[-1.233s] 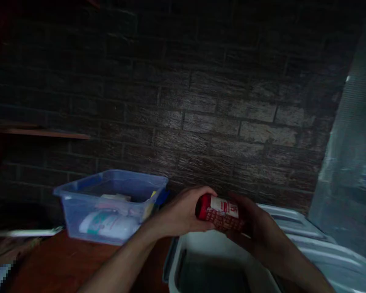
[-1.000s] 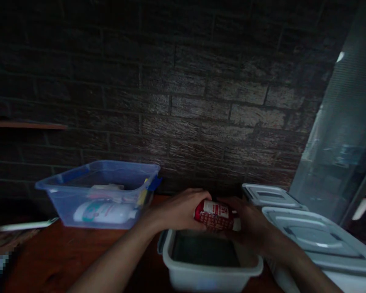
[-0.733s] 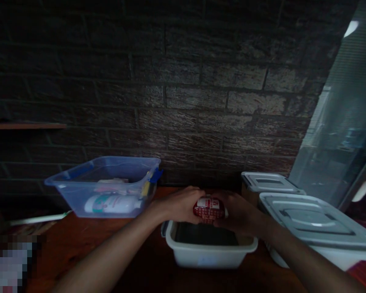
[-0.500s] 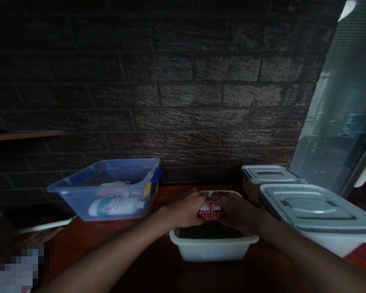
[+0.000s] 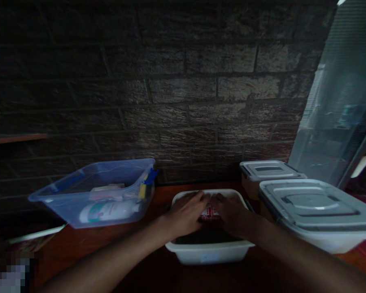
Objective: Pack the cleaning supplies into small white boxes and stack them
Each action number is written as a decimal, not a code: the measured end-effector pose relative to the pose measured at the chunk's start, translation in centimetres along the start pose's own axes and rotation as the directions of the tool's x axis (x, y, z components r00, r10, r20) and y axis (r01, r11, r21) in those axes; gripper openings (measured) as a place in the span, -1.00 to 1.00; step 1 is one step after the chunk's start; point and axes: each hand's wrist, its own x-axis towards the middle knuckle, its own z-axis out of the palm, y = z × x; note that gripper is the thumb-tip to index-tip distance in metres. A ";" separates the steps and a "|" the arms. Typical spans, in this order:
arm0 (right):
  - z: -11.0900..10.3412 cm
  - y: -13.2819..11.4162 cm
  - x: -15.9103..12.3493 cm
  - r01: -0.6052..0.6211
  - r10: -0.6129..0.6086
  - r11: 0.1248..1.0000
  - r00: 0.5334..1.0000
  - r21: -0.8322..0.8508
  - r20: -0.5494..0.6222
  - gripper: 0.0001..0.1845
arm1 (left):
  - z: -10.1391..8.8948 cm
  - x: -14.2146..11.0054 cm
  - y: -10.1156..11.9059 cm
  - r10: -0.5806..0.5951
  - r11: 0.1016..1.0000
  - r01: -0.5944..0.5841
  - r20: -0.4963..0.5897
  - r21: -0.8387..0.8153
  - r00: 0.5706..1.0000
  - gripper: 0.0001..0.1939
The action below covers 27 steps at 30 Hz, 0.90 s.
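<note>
On the left, a clear bluish bin (image 5: 59,209) holding a white bottle (image 5: 110,211) sits on the tabletop (image 5: 85,239). Next, the left hand (image 5: 187,213) grips one side of a red package (image 5: 210,212) (mostly hidden by fingers), which is within the mouth of the white tub (image 5: 227,254); the right hand (image 5: 234,215) grips its other side. Two lidded boxes stand farther right. The step in hand looks like steadying the package there; any move from here would call for fingers clear of the rim.
</note>
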 end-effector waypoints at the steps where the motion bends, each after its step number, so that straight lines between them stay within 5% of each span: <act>1: -0.2 -0.2 0.0 -0.013 0.014 1.000 1.000 -0.012 0.012 -0.34 | -0.2 0.0 0.1 -0.007 1.000 0.007 0.008 -0.010 1.000 -0.45; 9: -1.8 -1.1 0.3 -0.098 0.105 0.990 0.992 -0.106 0.067 -0.68 | -0.3 0.1 0.5 -0.081 0.997 0.081 0.088 0.002 0.993 -0.42; 19: -0.7 -0.5 0.7 -0.047 0.056 0.993 0.995 -0.108 0.088 -0.67 | -0.5 0.7 0.6 -0.087 0.996 0.089 0.154 -0.005 0.984 -0.49; 27: -2.0 -0.9 0.5 -0.047 0.057 0.990 0.996 -0.136 0.074 -0.68 | -1.8 0.7 1.2 -0.087 0.996 0.084 0.158 0.026 0.984 -0.56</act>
